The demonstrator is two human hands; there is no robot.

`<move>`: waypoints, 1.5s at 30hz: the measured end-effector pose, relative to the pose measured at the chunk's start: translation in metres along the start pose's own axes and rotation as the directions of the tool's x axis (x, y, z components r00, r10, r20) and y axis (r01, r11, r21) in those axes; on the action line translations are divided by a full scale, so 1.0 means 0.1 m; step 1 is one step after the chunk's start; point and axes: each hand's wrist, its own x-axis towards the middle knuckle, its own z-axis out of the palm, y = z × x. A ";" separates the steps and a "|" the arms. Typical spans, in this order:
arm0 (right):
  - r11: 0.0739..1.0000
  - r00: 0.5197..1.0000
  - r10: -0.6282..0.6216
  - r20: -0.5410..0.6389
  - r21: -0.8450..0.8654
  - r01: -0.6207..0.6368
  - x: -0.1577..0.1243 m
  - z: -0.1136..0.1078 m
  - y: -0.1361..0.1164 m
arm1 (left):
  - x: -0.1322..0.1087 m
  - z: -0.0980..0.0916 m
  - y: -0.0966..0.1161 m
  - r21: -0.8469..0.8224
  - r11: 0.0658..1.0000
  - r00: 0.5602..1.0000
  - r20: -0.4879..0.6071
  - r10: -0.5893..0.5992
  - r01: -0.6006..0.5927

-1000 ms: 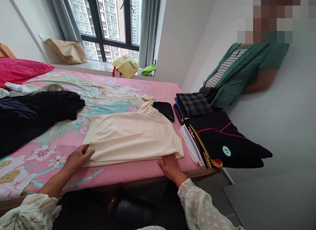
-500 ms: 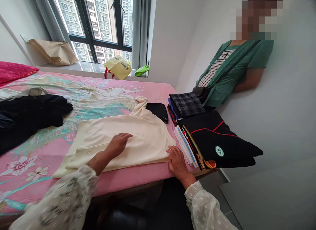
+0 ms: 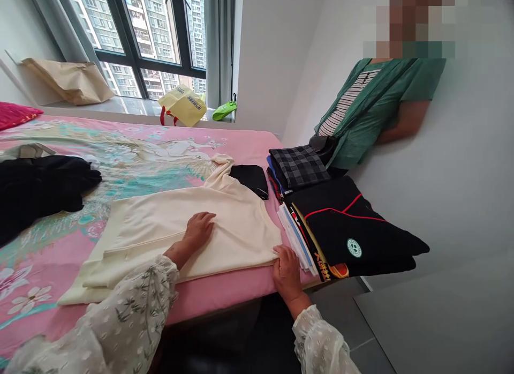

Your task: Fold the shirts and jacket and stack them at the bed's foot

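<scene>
A cream long-sleeved top [image 3: 236, 224] lies partly folded on the bed, its neckline to the right and one sleeve bunched at the far side. My left hand [image 3: 198, 229] rests on the middle of the fabric with its fingers stretched out. At the near right corner of the top, my right hand [image 3: 287, 269] has its fingers closed on the edge of the cloth. Just right of that hand are stacked folded clothes, with a black garment with red piping [image 3: 333, 224] uppermost.
Behind that stack is a folded checked garment [image 3: 299, 165]; a black folded item [image 3: 249, 180] lies beside the sleeve. Dark clothes [image 3: 44, 186] are heaped on the left of the floral bed sheet [image 3: 132, 173]. A person in green [image 3: 361, 117] stands by the wall at the right.
My right hand has closed its fingers at the top's corner. My left hand has slid slightly along the fabric toward the right. The camera view has shifted a little.
</scene>
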 end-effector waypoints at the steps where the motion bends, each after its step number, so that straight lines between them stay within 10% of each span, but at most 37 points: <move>1: 1.000 1.000 -0.023 -0.007 0.009 0.023 0.02 -0.03 -0.09 | -0.07 -0.04 -0.02 0.002 1.000 0.999 -0.036 0.011 -0.011; 7: 0.958 0.923 -0.285 0.258 0.036 0.286 0.06 0.08 -0.52 | -0.96 -0.43 -0.38 0.139 0.980 0.987 -0.048 0.151 -0.143; 16: 0.924 0.857 -0.215 0.468 -0.188 0.334 0.05 0.18 -0.41 | -2.14 -0.99 -1.59 0.219 0.935 0.960 -0.048 -0.276 0.280; 28: 0.963 0.874 -0.247 0.418 0.005 0.270 0.60 0.58 -0.84 | -1.64 -1.16 -1.50 0.250 0.894 0.927 -0.045 -0.373 0.372; 36: 0.979 0.816 -0.002 0.578 -0.165 0.119 1.19 1.04 -1.13 | -1.57 -1.21 -1.52 0.183 0.902 0.920 -0.053 -0.388 0.391; 45: 0.972 0.759 0.082 0.646 -0.221 0.083 1.29 0.87 -1.10 | -1.56 -1.20 -1.40 0.054 0.863 0.865 -0.051 -0.500 0.502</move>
